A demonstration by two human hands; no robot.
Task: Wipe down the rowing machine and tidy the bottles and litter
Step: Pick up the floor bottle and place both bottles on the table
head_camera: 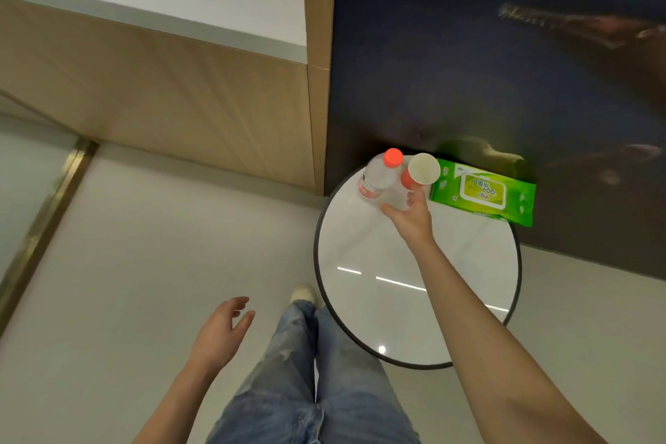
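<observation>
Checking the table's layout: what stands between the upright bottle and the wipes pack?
The paper cup, in the head view, between bottle and wipes pack.

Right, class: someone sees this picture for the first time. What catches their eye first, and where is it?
The bright green wipes pack at the far edge of the round white table. Beside it stand a red-capped bottle and a paper cup, where the right hand reaches. The left hand hangs open over the floor.

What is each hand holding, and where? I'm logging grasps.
Right hand grips the second clear plastic bottle by its lower body; left hand is open, empty.
</observation>
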